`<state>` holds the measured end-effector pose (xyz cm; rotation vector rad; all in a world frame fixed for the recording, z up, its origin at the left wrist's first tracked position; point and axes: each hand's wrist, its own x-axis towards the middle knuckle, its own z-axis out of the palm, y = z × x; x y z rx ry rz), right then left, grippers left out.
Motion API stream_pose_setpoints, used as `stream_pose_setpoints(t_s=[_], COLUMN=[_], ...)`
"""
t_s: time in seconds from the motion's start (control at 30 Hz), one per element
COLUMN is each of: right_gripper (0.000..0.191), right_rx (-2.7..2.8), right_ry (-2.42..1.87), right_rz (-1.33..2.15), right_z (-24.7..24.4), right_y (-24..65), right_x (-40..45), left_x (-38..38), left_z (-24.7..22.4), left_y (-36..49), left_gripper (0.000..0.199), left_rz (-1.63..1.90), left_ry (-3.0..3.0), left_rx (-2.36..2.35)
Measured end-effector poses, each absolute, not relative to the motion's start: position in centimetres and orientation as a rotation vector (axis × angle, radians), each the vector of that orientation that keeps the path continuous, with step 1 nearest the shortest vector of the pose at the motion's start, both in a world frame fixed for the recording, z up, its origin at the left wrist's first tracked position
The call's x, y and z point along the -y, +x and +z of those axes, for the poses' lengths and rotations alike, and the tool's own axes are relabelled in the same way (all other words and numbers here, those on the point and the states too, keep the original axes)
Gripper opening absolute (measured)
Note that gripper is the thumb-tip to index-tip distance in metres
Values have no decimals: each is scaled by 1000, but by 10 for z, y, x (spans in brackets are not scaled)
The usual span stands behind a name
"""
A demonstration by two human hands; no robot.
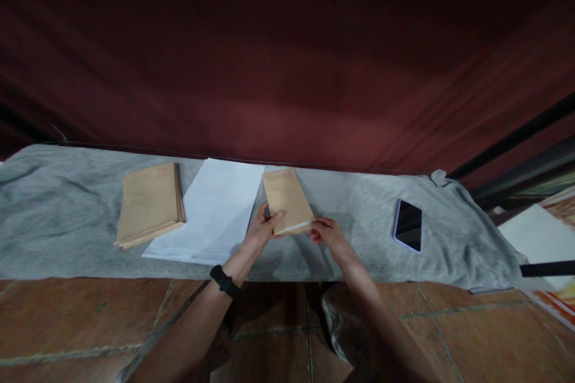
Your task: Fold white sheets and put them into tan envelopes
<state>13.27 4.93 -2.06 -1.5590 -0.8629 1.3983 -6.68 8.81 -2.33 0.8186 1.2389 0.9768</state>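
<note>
A brown paper envelope [288, 198] lies tilted between my two hands, its near end showing a white strip along the edge. My left hand [264, 226] grips the envelope's left side near that end, thumb on top and fingers underneath. At the near right corner, my right hand [327, 232] pinches the envelope's edge. Just left of my left hand lies a stack of white paper [215, 209]. Farther left, a stack of brown envelopes [148, 203] partly overlaps the paper.
The things rest on a long surface covered in grey cloth [368, 215]. A phone with a purple case [408, 225] lies to the right. Behind stands a dark red fabric panel [287, 84]. Tiled floor [90, 323] shows below the near edge.
</note>
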Motion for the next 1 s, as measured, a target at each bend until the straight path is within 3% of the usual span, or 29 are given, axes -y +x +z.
stream_pose_setpoints(t_s=[0.13, 0.27, 0.57, 0.8, 1.0], right_gripper=[10, 13, 17, 40, 46], right_rx=[969, 1075, 1294, 1898, 2203], right_ry=[-1637, -1693, -1843, -1545, -1520], right_rz=[1418, 1409, 1105, 458, 388], right_z=[-24, -28, -33, -36, -41], right_y=[135, 137, 149, 134, 126], right_x=[-46, -43, -41, -40, -38], left_x=[-85, -85, -92, -94, -90], left_z=[-18, -20, -41, -43, -37], left_y=[-69, -71, -76, -80, -84], left_gripper=[88, 90, 68, 66, 59], left_rz=[866, 828, 859, 729, 628], left_ry=[861, 913, 1289, 1760, 1982], left_rx=[-1243, -1261, -1360, -1677, -1728])
